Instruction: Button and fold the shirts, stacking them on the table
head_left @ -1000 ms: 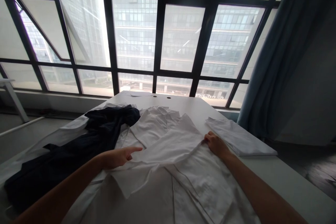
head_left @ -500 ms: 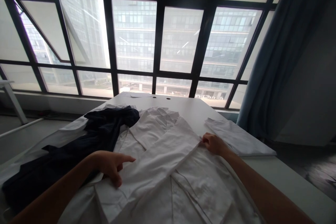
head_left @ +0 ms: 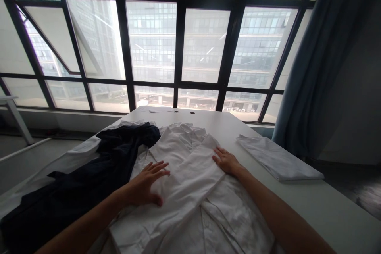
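A white shirt (head_left: 184,178) lies spread in front of me, its collar at the far end. One sleeve crosses the front diagonally, from the right shoulder down to the lower left. My left hand (head_left: 147,184) is over the left side of the shirt, fingers spread and thumb apart, holding nothing. On the shirt's right edge, by the sleeve's upper part, my right hand (head_left: 226,160) rests flat with its fingers stretched out. Buttons and a placket show below the sleeve.
Dark navy garments (head_left: 89,178) lie left of the shirt, over more white cloth (head_left: 71,154). A folded white garment (head_left: 279,158) sits at the right of the white table (head_left: 214,121). Behind stand large windows (head_left: 154,43), with a blue curtain (head_left: 306,67) at right.
My right hand has let go of its pinch on the shirt's right edge and now lies flat. The left hand has moved right and forward, its fingers now spread.
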Motion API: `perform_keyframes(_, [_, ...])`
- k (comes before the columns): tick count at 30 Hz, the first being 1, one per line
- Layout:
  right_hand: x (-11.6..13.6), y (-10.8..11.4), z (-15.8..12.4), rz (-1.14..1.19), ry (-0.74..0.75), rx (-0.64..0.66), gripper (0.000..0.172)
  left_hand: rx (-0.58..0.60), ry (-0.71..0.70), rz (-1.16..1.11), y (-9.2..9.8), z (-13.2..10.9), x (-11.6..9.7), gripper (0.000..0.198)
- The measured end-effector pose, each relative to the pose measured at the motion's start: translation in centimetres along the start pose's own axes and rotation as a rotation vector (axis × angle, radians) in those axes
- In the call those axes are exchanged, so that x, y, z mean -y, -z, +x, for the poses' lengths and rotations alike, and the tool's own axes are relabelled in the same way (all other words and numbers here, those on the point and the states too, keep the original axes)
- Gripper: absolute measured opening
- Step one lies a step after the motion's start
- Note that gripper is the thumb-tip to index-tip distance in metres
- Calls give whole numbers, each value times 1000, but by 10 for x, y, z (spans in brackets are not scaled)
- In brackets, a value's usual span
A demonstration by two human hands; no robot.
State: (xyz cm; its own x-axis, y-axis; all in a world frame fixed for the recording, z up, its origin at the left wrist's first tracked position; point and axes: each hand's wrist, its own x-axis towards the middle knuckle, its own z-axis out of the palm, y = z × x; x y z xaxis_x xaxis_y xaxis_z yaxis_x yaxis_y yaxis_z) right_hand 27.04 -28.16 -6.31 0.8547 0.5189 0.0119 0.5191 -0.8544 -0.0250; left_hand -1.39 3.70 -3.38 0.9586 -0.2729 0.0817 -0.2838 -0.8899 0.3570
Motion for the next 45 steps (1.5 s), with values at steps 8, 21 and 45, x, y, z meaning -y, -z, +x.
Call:
perform_keyframes(8, [-20, 1, -16, -74, 82, 33, 58, 202, -152, -37, -6, -4, -44, 100])
perform_keyframes(21, [-49, 29, 27, 262, -201, -100, 38, -99, -157, -13, -22, 25, -44, 42])
perform_keyframes(45, [-49, 16, 94, 133, -379, -239, 27, -19, 52, -6, -41, 24, -17, 53])
